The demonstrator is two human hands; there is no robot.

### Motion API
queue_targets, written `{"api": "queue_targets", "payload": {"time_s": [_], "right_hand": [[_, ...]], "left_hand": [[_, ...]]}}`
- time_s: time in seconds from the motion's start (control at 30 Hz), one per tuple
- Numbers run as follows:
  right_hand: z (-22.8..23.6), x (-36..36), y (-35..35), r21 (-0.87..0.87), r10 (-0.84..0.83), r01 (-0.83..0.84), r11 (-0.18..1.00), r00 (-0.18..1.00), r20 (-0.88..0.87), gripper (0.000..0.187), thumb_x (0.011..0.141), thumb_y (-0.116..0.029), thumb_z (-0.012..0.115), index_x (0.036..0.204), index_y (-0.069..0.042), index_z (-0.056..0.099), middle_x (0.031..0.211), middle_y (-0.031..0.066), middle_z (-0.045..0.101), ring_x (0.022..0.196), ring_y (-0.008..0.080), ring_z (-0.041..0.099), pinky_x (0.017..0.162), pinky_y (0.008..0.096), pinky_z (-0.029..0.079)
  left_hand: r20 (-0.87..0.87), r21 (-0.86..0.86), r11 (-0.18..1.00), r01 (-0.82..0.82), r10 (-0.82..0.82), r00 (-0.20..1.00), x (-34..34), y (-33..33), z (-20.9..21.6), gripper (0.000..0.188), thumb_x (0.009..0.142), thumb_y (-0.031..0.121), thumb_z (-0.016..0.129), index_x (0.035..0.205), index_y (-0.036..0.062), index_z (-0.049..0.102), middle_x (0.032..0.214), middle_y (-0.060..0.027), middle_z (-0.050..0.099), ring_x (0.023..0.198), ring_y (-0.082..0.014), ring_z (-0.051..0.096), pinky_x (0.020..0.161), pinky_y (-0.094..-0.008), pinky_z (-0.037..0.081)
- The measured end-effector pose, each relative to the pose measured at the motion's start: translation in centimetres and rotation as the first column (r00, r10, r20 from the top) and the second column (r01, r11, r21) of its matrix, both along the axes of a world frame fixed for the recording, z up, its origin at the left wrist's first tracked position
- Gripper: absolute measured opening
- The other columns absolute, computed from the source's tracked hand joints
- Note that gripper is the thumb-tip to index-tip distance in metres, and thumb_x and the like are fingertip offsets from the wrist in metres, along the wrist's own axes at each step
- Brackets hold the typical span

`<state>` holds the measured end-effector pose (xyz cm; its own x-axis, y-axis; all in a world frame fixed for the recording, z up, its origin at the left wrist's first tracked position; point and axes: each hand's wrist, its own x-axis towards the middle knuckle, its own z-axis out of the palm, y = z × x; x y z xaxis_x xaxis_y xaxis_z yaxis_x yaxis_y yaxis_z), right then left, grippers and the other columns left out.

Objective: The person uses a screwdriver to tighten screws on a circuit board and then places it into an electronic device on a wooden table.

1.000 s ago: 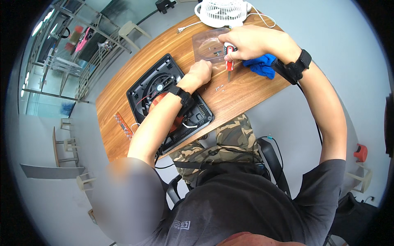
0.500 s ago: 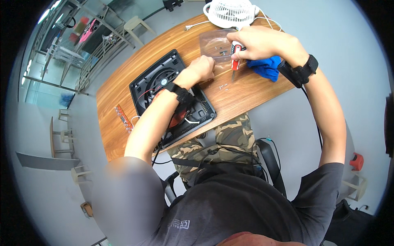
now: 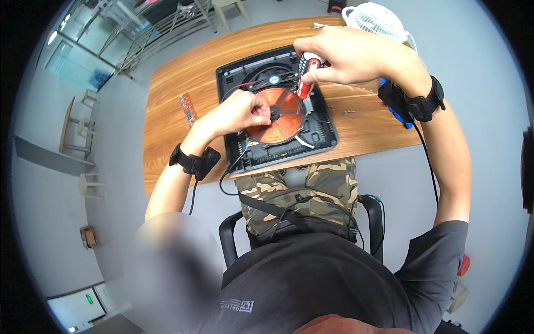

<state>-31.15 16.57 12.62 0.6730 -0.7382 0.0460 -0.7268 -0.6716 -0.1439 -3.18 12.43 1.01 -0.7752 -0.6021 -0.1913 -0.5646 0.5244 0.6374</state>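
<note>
A white fan [image 3: 374, 23] stands at the far right corner of the desk [image 3: 172, 72], and a blue cloth [image 3: 409, 124], mostly hidden, lies near its right end. Beyond the far edge are a pale stool [image 3: 225, 3] and a metal rack [image 3: 177, 35].

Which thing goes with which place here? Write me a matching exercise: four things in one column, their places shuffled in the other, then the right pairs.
Things
1. Screwdriver
2. Copper-coloured coil
3. White fan
4. Narrow orange strip

Places
A. At the far right of the table
B. In the open black casing
C. On the wood, left of the casing
D. In the right hand

Pairs: 1-D, 2-B, 3-A, 4-C
</note>
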Motion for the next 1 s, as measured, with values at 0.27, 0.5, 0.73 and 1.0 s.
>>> {"api": "queue_targets", "payload": {"time_s": [0.27,0.5,0.73,1.0], "right_hand": [[-1.2,5.8,0.0,0.051,0.137,-0.137,0.989,0.991,0.0,0.04,0.092,-0.036,0.071,0.1,0.001,0.058,0.074,0.0221,0.06,0.078,0.0435,0.062,0.069,0.0505,0.046],[-0.3,7.4,0.1,0.087,0.187,-0.188,0.978,0.982,0.021,0.037,0.092,-0.035,0.072,0.102,-0.001,0.062,0.075,0.0211,0.065,0.077,0.0419,0.066,0.067,0.0475,0.051],[0.0,8.0,0.4,0.108,0.182,-0.193,0.975,0.978,0.102,0.041,0.093,-0.038,0.072,0.098,0.0,0.059,0.067,0.02,0.057,0.069,0.0416,0.06,0.061,0.0467,0.044],[-1.4,7.6,-0.6,0.092,0.238,-0.25,0.964,0.963,0.127,0.04,0.093,-0.037,0.071,0.097,0.001,0.058,0.071,0.0205,0.059,0.072,0.0417,0.063,0.063,0.0464,0.046]], "left_hand": [[-0.033,-0.106,0.986,0.128,-0.132,0.991,3.0,1.4,-3.4,0.011,0.082,0.005,0.076,0.089,-0.0003,0.068,0.08,-0.0135,0.069,0.073,-0.0284,0.066,0.072,-0.0372,0.054],[-0.128,-0.071,0.991,0.11,-0.118,0.985,3.5,2.1,-3.7,0.008,0.082,0.003,0.073,0.085,-0.0003,0.066,0.073,-0.0136,0.064,0.066,-0.0253,0.062,0.068,-0.0364,0.053],[-0.155,-0.093,0.987,0.133,-0.146,0.977,3.1,2.0,-4.3,0.007,0.081,0.001,0.07,0.083,-0.0007,0.063,0.07,-0.0106,0.062,0.063,-0.0215,0.059,0.066,-0.0355,0.052],[-0.129,-0.019,0.995,0.099,-0.101,0.986,2.2,2.6,-4.4,0.012,0.076,-0.002,0.07,0.084,-0.0007,0.062,0.07,-0.01,0.061,0.063,-0.0219,0.059,0.064,-0.0361,0.051]]}}
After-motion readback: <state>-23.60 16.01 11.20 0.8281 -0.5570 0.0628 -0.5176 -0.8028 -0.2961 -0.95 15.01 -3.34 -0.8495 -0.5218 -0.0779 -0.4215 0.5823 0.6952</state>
